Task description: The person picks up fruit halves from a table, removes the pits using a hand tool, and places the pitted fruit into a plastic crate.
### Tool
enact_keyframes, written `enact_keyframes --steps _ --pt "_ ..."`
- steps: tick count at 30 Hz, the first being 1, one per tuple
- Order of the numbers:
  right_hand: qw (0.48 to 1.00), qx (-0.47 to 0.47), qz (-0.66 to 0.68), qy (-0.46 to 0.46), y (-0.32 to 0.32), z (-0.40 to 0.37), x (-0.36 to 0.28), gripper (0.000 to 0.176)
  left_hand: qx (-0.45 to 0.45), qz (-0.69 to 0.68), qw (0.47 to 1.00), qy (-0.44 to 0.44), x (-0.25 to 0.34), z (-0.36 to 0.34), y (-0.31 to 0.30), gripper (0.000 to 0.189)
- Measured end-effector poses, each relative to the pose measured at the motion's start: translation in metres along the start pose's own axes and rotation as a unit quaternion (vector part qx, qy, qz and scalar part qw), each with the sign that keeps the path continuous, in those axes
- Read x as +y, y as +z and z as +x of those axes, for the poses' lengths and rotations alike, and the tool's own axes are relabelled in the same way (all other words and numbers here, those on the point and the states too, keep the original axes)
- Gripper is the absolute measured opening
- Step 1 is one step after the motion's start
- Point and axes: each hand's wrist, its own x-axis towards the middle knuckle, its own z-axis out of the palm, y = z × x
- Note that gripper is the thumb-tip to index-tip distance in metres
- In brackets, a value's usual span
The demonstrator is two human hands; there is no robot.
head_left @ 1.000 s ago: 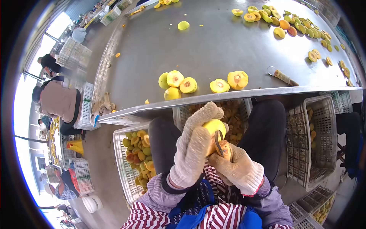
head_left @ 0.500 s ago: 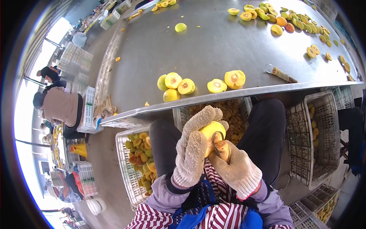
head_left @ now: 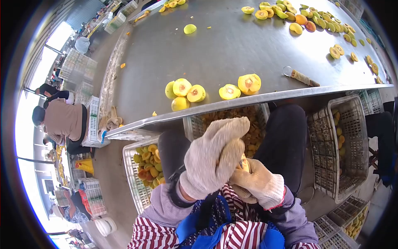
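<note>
So the yellowish piece (head_left: 244,164) is pinched in the right hand (head_left: 260,182), mostly hidden, so fruit or tool handle, no clue. It's just right of the left hand (head_left: 209,159), visible bit running roughly near to far. The left hand's curled in narrow; can't tell if it's holding anything. Beyond, on the metal table (head_left: 145,70): cut fruit halves (head_left: 196,93), ring-ended tool (head_left: 304,78) farther right.

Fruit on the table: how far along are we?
Looks done: cut fruit heaped in the crate at left. In hand: right hand grips a small tool; left hand hides any fruit there. Probably left: pieces near the table edge and the larger group at far right. Overall fraction: can't tell.
</note>
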Motion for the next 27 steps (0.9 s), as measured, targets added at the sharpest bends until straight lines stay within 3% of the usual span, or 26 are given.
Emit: enact_keyframes --steps 1,3,4,5,7,9,11,12,15,17,18,19,21,25,27 --pt "1.0 -0.001 0.001 0.002 0.0 -0.001 0.0 0.021 0.0 0.0 1.0 -0.003 0.003 0.004 -0.001 0.04" --pt "1.0 0.013 0.016 -0.006 0.0 -0.004 -0.005 0.022 0.018 -0.07 0.993 -0.089 0.008 0.012 0.001 0.033" --pt "1.0 -0.019 0.009 -0.005 -0.006 -0.007 -0.009 0.023 0.028 -0.032 0.998 -0.036 0.008 0.012 0.005 0.033" --pt "1.0 -0.015 0.01 -0.005 -0.009 -0.01 -0.008 0.023 0.026 -0.036 0.998 -0.036 0.005 0.011 0.008 0.033" --pt "0.996 -0.069 0.039 -0.029 -0.015 -0.011 0.001 0.022 0.06 0.071 0.985 0.143 -0.002 0.007 0.01 0.033" --pt "0.998 -0.057 0.036 -0.013 -0.016 -0.006 0.004 0.021 0.049 0.066 0.986 0.147 -0.005 0.009 0.009 0.034" --pt "0.999 0.015 0.046 0.016 -0.008 -0.003 -0.008 0.019 -0.013 -0.13 0.988 -0.077 -0.004 0.011 0.007 0.034" --pt "0.998 0.058 0.009 0.012 0.0 -0.002 -0.009 0.018 -0.023 -0.301 0.917 -0.262 0.0 0.013 0.004 0.032" --pt "0.998 0.013 0.043 0.038 -0.008 -0.003 -0.007 0.016 -0.017 -0.282 0.917 -0.282 0.0 0.008 0.007 0.032" --pt "0.997 -0.001 0.065 0.029 -0.009 -0.003 -0.003 0.014 -0.004 -0.217 0.946 -0.243 0.001 0.007 0.008 0.033" --pt "0.998 -0.021 0.064 0.019 -0.011 -0.005 -0.002 0.017 0.006 -0.068 0.995 -0.072 -0.002 0.01 0.007 0.034" --pt "0.997 -0.041 0.06 0.01 -0.012 -0.007 -0.002 0.02 0.016 0.087 0.991 0.102 -0.005 0.012 0.006 0.034" --pt "0.997 -0.06 0.054 0.003 -0.015 -0.004 -0.001 0.019 -0.006 0.094 0.989 0.113 -0.007 0.012 0.002 0.045" --pt "0.999 -0.019 0.047 0.006 -0.008 -0.006 -0.004 0.021 0.011 -0.025 1.0 0.007 -0.005 0.011 0.009 0.045" --pt "0.998 0.023 0.056 -0.002 -0.014 -0.001 0.005 0.02 0.01 -0.182 0.975 -0.13 0.004 0.007 0.008 0.041"
